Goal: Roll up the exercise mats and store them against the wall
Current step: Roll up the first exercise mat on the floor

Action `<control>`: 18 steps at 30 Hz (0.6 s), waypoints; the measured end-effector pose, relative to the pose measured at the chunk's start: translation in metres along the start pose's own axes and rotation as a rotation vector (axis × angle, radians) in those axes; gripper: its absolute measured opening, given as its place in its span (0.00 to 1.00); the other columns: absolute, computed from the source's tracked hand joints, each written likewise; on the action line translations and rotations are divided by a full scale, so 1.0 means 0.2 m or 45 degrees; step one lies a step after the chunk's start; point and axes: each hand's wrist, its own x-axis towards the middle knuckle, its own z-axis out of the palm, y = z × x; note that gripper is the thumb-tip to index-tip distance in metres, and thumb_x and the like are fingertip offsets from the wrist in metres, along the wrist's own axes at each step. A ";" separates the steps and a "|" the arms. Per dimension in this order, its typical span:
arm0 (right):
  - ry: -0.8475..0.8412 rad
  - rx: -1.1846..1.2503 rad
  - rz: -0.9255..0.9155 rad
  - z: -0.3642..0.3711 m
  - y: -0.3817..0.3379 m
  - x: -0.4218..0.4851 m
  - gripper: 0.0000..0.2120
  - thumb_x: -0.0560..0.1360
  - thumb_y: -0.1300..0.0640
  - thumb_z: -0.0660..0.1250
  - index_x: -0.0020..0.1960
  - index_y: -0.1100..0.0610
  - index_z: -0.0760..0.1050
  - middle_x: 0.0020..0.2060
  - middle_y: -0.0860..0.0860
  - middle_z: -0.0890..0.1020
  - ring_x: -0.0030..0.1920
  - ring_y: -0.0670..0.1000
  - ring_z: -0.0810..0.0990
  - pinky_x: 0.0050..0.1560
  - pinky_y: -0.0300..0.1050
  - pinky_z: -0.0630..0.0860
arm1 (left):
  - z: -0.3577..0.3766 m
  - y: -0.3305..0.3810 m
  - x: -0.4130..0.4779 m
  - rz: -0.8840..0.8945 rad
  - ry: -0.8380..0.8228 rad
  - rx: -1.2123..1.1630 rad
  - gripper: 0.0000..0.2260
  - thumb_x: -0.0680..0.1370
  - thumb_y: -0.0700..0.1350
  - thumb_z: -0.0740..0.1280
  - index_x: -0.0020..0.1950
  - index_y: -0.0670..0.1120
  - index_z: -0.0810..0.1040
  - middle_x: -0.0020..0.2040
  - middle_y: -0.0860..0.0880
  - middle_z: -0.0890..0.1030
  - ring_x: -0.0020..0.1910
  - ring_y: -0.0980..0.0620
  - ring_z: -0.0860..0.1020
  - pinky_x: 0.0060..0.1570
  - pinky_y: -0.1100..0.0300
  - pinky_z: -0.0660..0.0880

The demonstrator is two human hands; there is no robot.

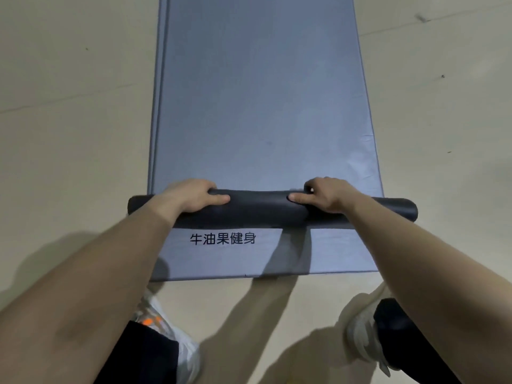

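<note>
Grip: left hand (191,195), right hand (327,194) both curled round dark roll (260,207) on grey mat (263,92).

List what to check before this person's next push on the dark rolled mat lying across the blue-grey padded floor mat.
1. Left hand grips the dark rolled mat: ok.
2. Right hand grips it too: ok.
3. Roll lies straight across the blue-grey padded floor mat: ok.
4. Padded surface ahead free of objects: ok.
5. Roll wound tightly inside: cannot tell.
6. White shoes stand off the padded mat: ok.
</note>
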 end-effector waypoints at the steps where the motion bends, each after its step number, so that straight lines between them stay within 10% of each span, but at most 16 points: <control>1: 0.161 -0.055 -0.013 -0.01 0.00 0.04 0.30 0.76 0.26 0.58 0.46 0.53 0.75 0.43 0.53 0.81 0.45 0.57 0.77 0.47 0.52 0.71 | -0.01 0.02 0.04 -0.033 0.076 0.067 0.28 0.76 0.74 0.57 0.65 0.57 0.76 0.63 0.50 0.81 0.61 0.44 0.77 0.62 0.48 0.69; 5: 0.968 -0.219 -0.072 0.20 -0.08 0.00 0.24 0.79 0.35 0.61 0.51 0.56 0.79 0.48 0.56 0.82 0.50 0.62 0.78 0.56 0.56 0.69 | 0.07 0.12 0.12 -0.240 0.491 0.013 0.21 0.77 0.67 0.63 0.62 0.55 0.76 0.62 0.45 0.77 0.63 0.41 0.72 0.63 0.46 0.65; 10: 0.615 -0.411 -0.130 0.35 -0.02 -0.03 0.62 0.57 0.24 0.74 0.78 0.62 0.62 0.74 0.61 0.70 0.75 0.65 0.67 0.78 0.63 0.58 | 0.24 0.18 0.10 -0.037 0.946 -0.073 0.24 0.79 0.66 0.56 0.58 0.50 0.80 0.57 0.47 0.78 0.59 0.43 0.73 0.63 0.47 0.65; 14: 0.480 -0.410 -0.140 0.18 -0.03 0.15 0.53 0.55 0.31 0.77 0.72 0.55 0.66 0.64 0.55 0.76 0.63 0.59 0.74 0.72 0.56 0.64 | 0.37 0.13 0.04 0.178 0.684 0.382 0.53 0.64 0.77 0.66 0.80 0.47 0.60 0.77 0.44 0.67 0.76 0.39 0.63 0.75 0.41 0.54; 18: 0.327 -0.370 -0.086 0.07 -0.06 0.14 0.45 0.57 0.32 0.75 0.69 0.50 0.69 0.58 0.51 0.79 0.59 0.57 0.78 0.65 0.52 0.70 | 0.17 0.13 0.08 0.216 0.619 0.378 0.47 0.60 0.70 0.74 0.74 0.53 0.65 0.66 0.49 0.76 0.63 0.44 0.74 0.66 0.47 0.67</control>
